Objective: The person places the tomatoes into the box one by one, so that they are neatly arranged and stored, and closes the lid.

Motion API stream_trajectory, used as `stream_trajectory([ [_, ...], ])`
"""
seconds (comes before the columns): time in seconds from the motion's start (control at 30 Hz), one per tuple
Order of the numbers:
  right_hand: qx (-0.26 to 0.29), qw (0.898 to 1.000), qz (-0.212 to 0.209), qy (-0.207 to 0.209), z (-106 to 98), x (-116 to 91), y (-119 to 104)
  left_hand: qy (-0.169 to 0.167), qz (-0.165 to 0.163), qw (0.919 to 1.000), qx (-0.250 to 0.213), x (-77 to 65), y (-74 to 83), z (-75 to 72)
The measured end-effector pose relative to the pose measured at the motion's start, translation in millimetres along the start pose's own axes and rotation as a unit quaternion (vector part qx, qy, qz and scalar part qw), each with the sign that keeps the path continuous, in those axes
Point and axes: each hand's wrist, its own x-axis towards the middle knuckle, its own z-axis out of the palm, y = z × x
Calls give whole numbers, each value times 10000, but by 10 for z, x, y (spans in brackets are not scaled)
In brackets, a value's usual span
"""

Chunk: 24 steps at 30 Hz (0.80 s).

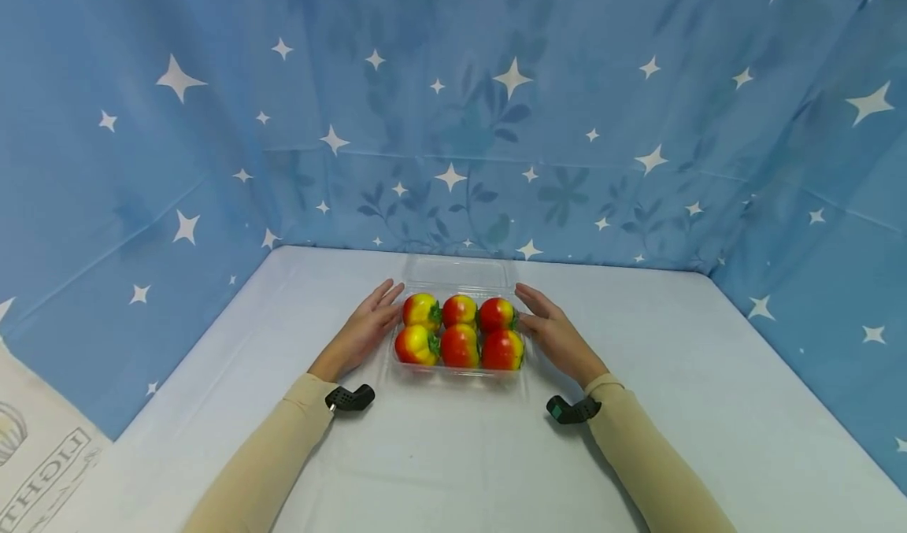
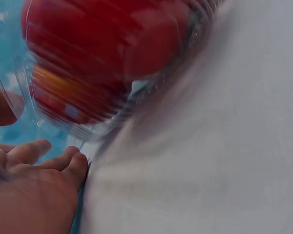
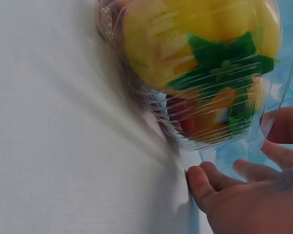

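Observation:
A clear plastic clamshell box [image 1: 460, 373] sits on the white table with its lid [image 1: 460, 271] folded back behind it. Inside, in two rows, lie several red-and-yellow fruits [image 1: 460, 346] with green leafy tops. My left hand [image 1: 364, 328] is at the box's left end, fingers extended and relaxed. In the left wrist view its thumb [image 2: 5, 108] overlaps the clear rim. At the right end is my right hand [image 1: 556, 332], fingers loosely spread. Its thumb [image 3: 285, 124] is right at the rim in the right wrist view, the other fingers just below the box wall.
White cloth [image 1: 453, 454] covers the table. A blue curtain [image 1: 453, 123] with white stars hangs behind it and along both sides. Pale printed fabric [image 1: 42, 454] shows at the lower left. Each wrist wears a black camera mount [image 1: 350, 397].

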Motion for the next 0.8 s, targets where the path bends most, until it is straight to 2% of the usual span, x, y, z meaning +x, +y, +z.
stream_trajectory([
  [0.07, 267, 9996, -13, -88, -3, 5, 0, 51, -12, 10000, -67, 7, 4, 8],
  [0.2, 477, 9987, -53, -171, -8, 4, -3, 164, -29, 9996, -213, 33, 9, 31],
  [0.47, 589, 9982, -48, -101, -13, 11, 8, 413, -69, 9972, -625, 35, 12, 75],
  [0.8, 748, 9971, -127, -18, -11, 16, 20, 513, -9, 9939, -979, 43, 10, 79],
])
